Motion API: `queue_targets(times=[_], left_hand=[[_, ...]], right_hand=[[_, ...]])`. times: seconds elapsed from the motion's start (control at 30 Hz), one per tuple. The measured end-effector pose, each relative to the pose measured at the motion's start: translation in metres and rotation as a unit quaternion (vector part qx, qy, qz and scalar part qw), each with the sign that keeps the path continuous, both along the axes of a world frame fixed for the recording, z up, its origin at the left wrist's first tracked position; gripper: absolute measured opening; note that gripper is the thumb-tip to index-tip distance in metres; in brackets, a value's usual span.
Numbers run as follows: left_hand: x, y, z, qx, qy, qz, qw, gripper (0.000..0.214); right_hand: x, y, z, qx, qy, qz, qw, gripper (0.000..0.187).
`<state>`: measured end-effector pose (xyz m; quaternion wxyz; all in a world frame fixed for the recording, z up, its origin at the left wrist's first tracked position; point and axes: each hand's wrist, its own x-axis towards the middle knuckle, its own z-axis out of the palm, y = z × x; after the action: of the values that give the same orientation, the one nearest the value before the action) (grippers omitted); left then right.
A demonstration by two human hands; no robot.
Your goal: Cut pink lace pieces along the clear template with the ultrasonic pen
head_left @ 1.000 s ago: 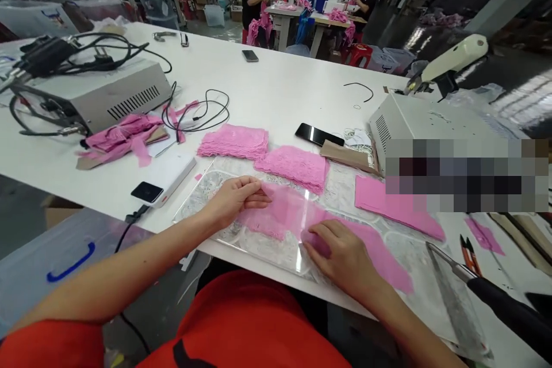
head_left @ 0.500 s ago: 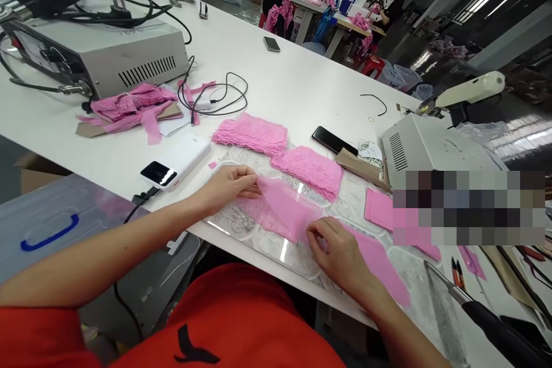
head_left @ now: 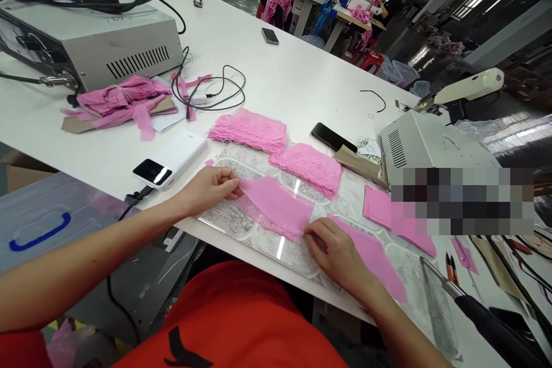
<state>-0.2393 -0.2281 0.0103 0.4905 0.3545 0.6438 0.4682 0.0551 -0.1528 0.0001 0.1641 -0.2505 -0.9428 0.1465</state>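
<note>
My left hand (head_left: pixel 211 190) pinches the left corner of a thin, sheer pink fabric piece (head_left: pixel 282 202), holding that corner slightly raised. At the piece's right end, my right hand (head_left: pixel 338 253) has thumb and fingers closed on its edge. Under the sheer piece lies a pink lace piece (head_left: pixel 263 223), its scalloped edge showing toward me. Both rest on a clear plastic template (head_left: pixel 228 224) with rounded outlines. Just beyond are two stacks of pink lace pieces, one on the left (head_left: pixel 249 131) and another nearer (head_left: pixel 307 168). Smooth pink fabric (head_left: pixel 379 264) lies right of my right hand.
A grey metal box (head_left: pixel 125 49) with cables stands at left, near pink strips (head_left: pixel 125 100) and a white power bank (head_left: pixel 172 161). A black phone (head_left: pixel 334 137) lies beyond the lace. At right are another grey box (head_left: pixel 431 144), folded pink fabric (head_left: pixel 379 204) and a black-handled tool (head_left: pixel 487 319).
My left hand has moved slightly left, drawing the sheer fabric flatter over the lace. My right hand stays at its right end. The view has shifted a little.
</note>
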Motion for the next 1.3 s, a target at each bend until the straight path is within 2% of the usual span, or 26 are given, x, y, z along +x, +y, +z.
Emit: queue_targets(times=[0.1,0.2,0.27,0.33,0.43,0.5,0.6,0.73,0.8,0.93,1.03,1.13,1.23,1.3], left_hand=[[-0.005,-0.002,0.007,-0.010,0.042,-0.024,0.999,0.020],[-0.011,-0.010,0.009,-0.015,0.184,-0.063,0.981,0.021],[-0.014,-0.016,0.007,0.011,0.323,-0.082,0.943,0.022],[-0.016,-0.022,0.002,0.077,0.422,-0.112,0.896,0.025],[-0.017,-0.027,-0.009,0.206,0.463,-0.205,0.838,0.031],[-0.017,-0.026,-0.017,0.264,0.478,-0.253,0.798,0.029],[-0.013,-0.022,-0.025,0.299,0.517,-0.268,0.756,0.024],[-0.007,-0.018,-0.026,0.306,0.523,-0.278,0.745,0.026],[-0.005,-0.018,-0.024,0.302,0.529,-0.284,0.741,0.027],[-0.006,-0.019,-0.021,0.298,0.559,-0.292,0.716,0.027],[-0.007,-0.021,-0.019,0.309,0.584,-0.287,0.693,0.026],[-0.007,-0.023,-0.019,0.323,0.600,-0.282,0.676,0.026],[-0.007,-0.021,-0.021,0.328,0.593,-0.308,0.668,0.023],[-0.006,-0.018,-0.024,0.320,0.592,-0.333,0.661,0.031]], right_hand=[[-0.003,-0.004,0.008,-0.025,0.025,-0.004,0.999,0.012],[-0.005,-0.012,0.008,-0.015,0.025,0.023,0.999,0.011],[-0.007,-0.017,0.003,0.012,0.022,0.034,0.999,0.012],[-0.009,-0.019,-0.004,0.037,0.025,0.033,0.998,0.016],[-0.012,-0.017,-0.013,0.057,0.033,0.035,0.997,0.013],[-0.012,-0.012,-0.014,0.061,0.041,0.034,0.997,0.012],[-0.007,-0.003,-0.008,0.016,0.042,0.004,0.999,0.011],[0.002,0.000,0.002,-0.049,0.054,-0.026,0.997,0.012],[0.003,-0.004,0.003,-0.034,0.078,-0.008,0.996,0.007],[-0.003,-0.011,-0.005,0.047,0.071,0.050,0.995,0.014],[-0.005,-0.011,-0.013,0.085,0.064,0.037,0.994,0.014],[-0.006,-0.012,-0.016,0.091,0.090,0.006,0.992,0.014],[-0.010,-0.016,-0.015,0.094,0.098,0.017,0.991,0.013],[-0.014,-0.015,-0.014,0.103,0.090,0.029,0.990,0.010]])
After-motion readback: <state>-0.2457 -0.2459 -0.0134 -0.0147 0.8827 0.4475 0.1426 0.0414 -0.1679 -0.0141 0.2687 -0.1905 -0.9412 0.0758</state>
